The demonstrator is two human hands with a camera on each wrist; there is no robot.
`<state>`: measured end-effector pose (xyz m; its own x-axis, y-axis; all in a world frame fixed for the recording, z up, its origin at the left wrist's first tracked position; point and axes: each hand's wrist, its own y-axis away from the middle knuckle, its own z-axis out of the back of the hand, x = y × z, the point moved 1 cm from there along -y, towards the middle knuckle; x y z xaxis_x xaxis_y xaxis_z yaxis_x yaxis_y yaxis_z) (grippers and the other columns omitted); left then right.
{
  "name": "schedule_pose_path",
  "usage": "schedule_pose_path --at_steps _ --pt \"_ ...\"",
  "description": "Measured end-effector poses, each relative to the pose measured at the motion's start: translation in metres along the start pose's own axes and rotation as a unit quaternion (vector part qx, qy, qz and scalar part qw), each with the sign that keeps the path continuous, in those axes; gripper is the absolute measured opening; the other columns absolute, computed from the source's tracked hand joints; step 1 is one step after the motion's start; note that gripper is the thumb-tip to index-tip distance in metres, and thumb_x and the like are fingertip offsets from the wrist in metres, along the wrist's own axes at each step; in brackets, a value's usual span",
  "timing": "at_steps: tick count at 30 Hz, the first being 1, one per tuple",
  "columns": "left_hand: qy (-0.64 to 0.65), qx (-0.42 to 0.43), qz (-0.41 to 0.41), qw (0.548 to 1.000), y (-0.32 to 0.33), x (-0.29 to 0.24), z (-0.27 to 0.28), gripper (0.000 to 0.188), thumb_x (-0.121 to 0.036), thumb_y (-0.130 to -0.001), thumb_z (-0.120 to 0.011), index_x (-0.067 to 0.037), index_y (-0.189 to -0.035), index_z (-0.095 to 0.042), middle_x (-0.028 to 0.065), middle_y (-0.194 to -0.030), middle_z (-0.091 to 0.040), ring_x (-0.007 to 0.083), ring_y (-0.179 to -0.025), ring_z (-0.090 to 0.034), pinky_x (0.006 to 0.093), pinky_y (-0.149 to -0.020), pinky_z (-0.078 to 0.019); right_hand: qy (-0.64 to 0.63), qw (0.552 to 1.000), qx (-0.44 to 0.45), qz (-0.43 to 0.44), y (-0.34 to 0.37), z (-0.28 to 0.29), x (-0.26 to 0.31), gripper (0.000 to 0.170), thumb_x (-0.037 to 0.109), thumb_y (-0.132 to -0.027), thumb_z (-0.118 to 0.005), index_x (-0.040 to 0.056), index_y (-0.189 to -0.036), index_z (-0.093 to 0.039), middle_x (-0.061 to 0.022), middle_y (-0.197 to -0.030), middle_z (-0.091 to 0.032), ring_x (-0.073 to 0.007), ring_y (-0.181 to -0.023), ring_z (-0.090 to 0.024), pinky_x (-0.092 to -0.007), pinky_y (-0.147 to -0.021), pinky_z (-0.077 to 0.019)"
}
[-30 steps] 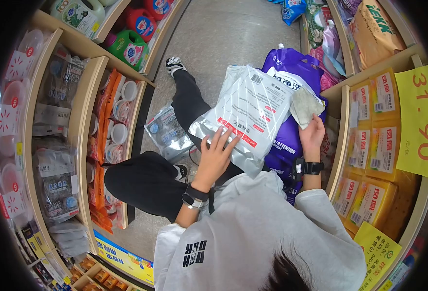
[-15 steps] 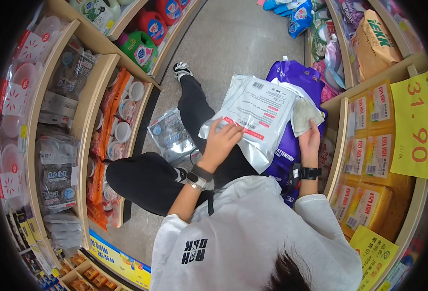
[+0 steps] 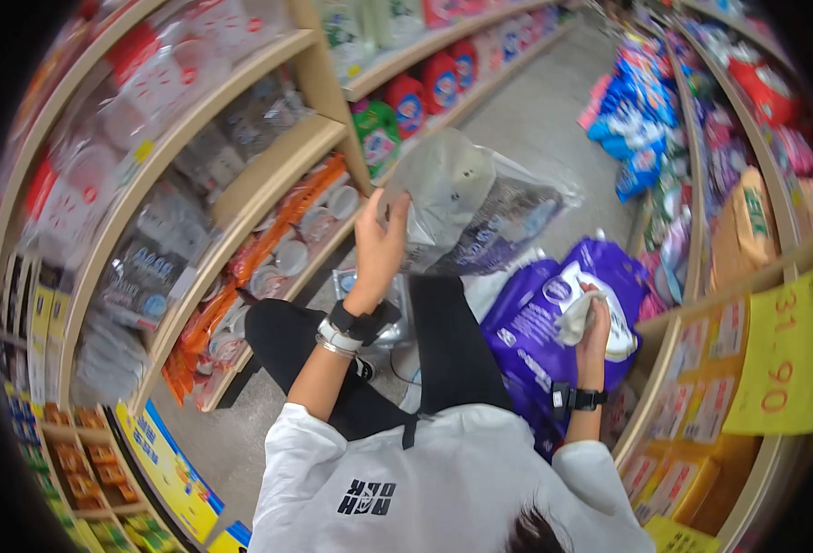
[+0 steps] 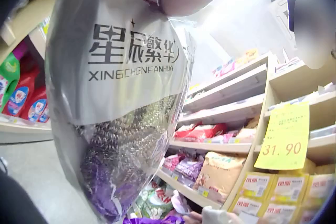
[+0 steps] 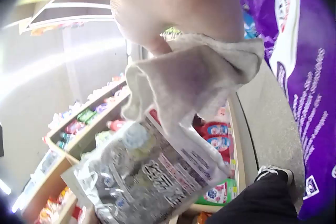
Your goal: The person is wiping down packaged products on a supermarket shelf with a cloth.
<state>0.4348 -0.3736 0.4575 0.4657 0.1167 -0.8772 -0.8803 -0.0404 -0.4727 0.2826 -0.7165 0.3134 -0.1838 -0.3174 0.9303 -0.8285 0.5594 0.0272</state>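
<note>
Across the packet (image 4: 118, 95), "XINGCHENFANHUA"

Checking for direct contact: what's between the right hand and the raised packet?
The pale cloth lies between the right hand and the packet in the right wrist view; the head view shows cloth and packet apart.

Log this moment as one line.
left hand: grips plastic packet | right hand: holds pale cloth | purple bag: beside right leg | yellow sign: reads 31.90
</note>
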Motion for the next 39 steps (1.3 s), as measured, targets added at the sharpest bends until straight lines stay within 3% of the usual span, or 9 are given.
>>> schedule_pose_path --at_steps 6,14,18,19,23,26,31,38,39 --pt "0.022 -0.1 -0.002 0.995 -0.011 -0.018 0.051 0.032 -0.025 -0.097 -0.056 0.004 -0.111 -0.059 0.0083 -0.099 -0.065 0.0132 -0.093 -0.055 0.028 -0.085 -0.0434 0.214 0.944 0.243 0.062 -0.055 -0.138 0.028 0.054 0.023 -0.097 -0.055 -0.0041 -0.14 -0.036 -0.0195 -0.141 -0.044 -0.0242 -0.134 -0.038 -0.0336 -0.109 -0.0313" --pt "-0.056 -0.239 -0.018 0.969 -0.02 -0.003 0.122 0.035 -0.025 -0.097 -0.056 0.005 -0.114 -0.057 0.0098 -0.103 -0.065 0.0153 -0.095 -0.057 0.0294 -0.087 -0.044 0.14 0.905 0.397 0.055 -0.124 -0.31 0.014 0.04 0.013 -0.088 -0.069 -0.003 -0.121 -0.055 -0.0107 -0.112 -0.064 -0.0145 -0.101 -0.059 -0.028 -0.088 -0.0453" --pt "-0.124 -0.174 0.004 0.977 -0.035 0.041 0.193 0.031 -0.024 -0.096 -0.057 0.004 -0.11 -0.059 0.0115 -0.098 -0.065 0.0206 -0.09 -0.06 0.0301 -0.082 -0.0457 0.126 0.906 0.392 0.094 -0.138 -0.366 -0.008 0.038 0.009 -0.087 -0.069 -0.0026 -0.12 -0.055 -0.0096 -0.11 -0.064 -0.0143 -0.099 -0.06 -0.028 -0.087 -0.0464" --pt "-0.214 -0.129 0.004 0.968 -0.037 0.044 0.212 0.025 -0.019 -0.098 -0.055 0.002 -0.112 -0.058 0.0073 -0.106 -0.062 0.0135 -0.093 -0.056 0.0289 -0.082 -0.0444 0.103 0.907 0.39 0.119 -0.139 -0.38 -0.018 0.039 0.009 -0.086 -0.07 -0.0025 -0.12 -0.054 -0.0095 -0.11 -0.064 -0.0144 -0.098 -0.06 -0.0281 -0.087 -0.0465" --pt "-0.242 -0.17 -0.126 0.947 -0.066 0.043 0.239 0.023 -0.016 -0.095 -0.058 0.002 -0.108 -0.06 0.0164 -0.104 -0.06 0.0254 -0.093 -0.056 0.0334 -0.083 -0.0441 0.061 0.912 0.377 0.152 -0.143 -0.44 -0.048 0.041 0.008 -0.085 -0.071 -0.0033 -0.12 -0.053 -0.0099 -0.109 -0.064 -0.016 -0.101 -0.059 -0.0294 -0.088 -0.0458" --pt "-0.195 -0.22 -0.049 0.955 -0.086 0.073 0.262 0.023 -0.017 -0.095 -0.057 0.003 -0.106 -0.061 0.0159 -0.105 -0.06 0.0242 -0.092 -0.055 0.0338 -0.082 -0.0436 0.035 0.911 0.349 0.215 -0.147 -0.486 -0.057 0.038 0.013 -0.085 -0.071 -0.0046 -0.115 -0.055 -0.0104 -0.103 -0.064 -0.0157 -0.096 -0.058 -0.0294 -0.085 -0.0456" --pt "-0.225 -0.233 0.0 0.946 -0.11 0.099 0.289 0.021 -0.017 -0.095 -0.058 0.003 -0.097 -0.062 0.0074 -0.074 -0.06 0.0137 -0.064 -0.051 0.0302 -0.058 -0.0426 0.112 0.898 0.294 0.309 -0.176 -0.546 -0.079 0.033 0.025 -0.086 -0.071 -0.0042 -0.089 -0.056 -0.0075 -0.075 -0.052 -0.014 -0.07 -0.042 -0.0292 -0.065 -0.0395" --pt "-0.297 -0.223 0.038 0.928 -0.135 0.164 0.337 0.038 -0.032 -0.092 -0.062 0.006 -0.084 -0.063 0.0129 -0.062 -0.06 0.0211 -0.051 -0.052 0.0356 -0.05 -0.0395 0.202 0.87 0.291 0.343 -0.169 -0.58 -0.114 0.028 0.02 -0.088 -0.068 -0.004 -0.096 -0.057 -0.0097 -0.076 -0.061 -0.0154 -0.068 -0.053 -0.031 -0.062 -0.0435" --pt "-0.307 -0.224 0.043 0.924 -0.136 0.171 0.34 0.041 -0.034 -0.091 -0.062 0.006 -0.082 -0.063 0.0142 -0.062 -0.06 0.0234 -0.051 -0.053 0.0367 -0.051 -0.0401 0.175 0.882 0.309 0.31 -0.165 -0.585 -0.119 0.027 0.019 -0.088 -0.067 -0.0042 -0.096 -0.056 -0.0144 -0.077 -0.063 -0.0219 -0.067 -0.058 -0.035 -0.064 -0.0452"
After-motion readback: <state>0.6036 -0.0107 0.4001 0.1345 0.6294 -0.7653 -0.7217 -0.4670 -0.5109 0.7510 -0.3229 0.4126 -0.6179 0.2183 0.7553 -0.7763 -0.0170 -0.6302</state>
